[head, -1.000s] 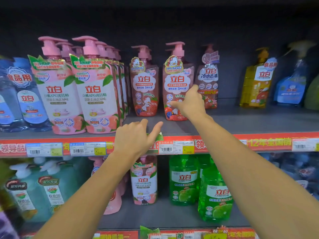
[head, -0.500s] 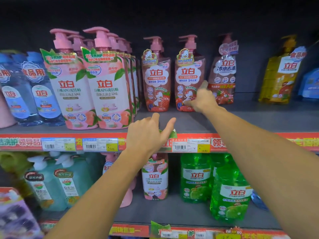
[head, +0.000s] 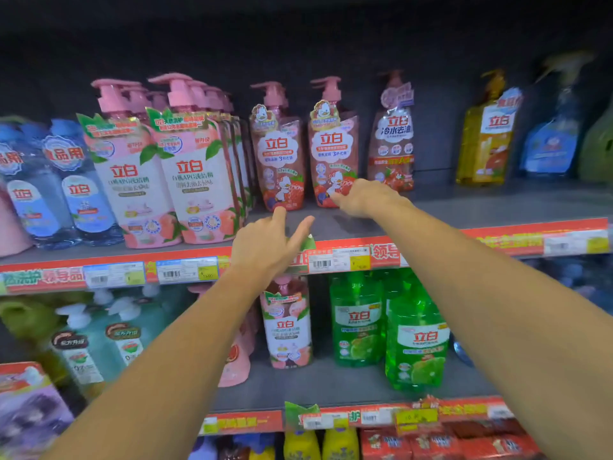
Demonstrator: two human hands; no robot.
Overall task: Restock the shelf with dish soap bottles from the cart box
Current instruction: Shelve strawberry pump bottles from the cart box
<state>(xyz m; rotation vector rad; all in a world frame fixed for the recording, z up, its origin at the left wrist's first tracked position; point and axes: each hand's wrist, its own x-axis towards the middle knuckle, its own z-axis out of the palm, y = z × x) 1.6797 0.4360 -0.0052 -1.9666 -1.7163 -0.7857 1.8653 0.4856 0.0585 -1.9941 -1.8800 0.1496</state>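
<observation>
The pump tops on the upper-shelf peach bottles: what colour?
Pink pump tops, clearest in the head view.

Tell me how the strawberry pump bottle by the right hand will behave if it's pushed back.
The strawberry bottle is tall with a narrow base, so a high push would likely tip it; the right hand sits low, which seems safer. Its glossy label may be slippery. It looks full, so probably heavy enough to slide steadily.

Upper shelf [head: 464, 207]: two blue bottles [head: 83, 190], two front-facing white peach bottles [head: 195, 180] with more queued behind, uncountable; two strawberry pump bottles [head: 282, 161]; one red cold-water bottle [head: 393, 144]; one yellow bottle [head: 486, 137]; one blue spray bottle [head: 552, 127]. Lower shelf [head: 331, 383]: three green bottles [head: 416, 343] visible, one peach bottle [head: 288, 327]. Two hands [head: 265, 247].
</observation>
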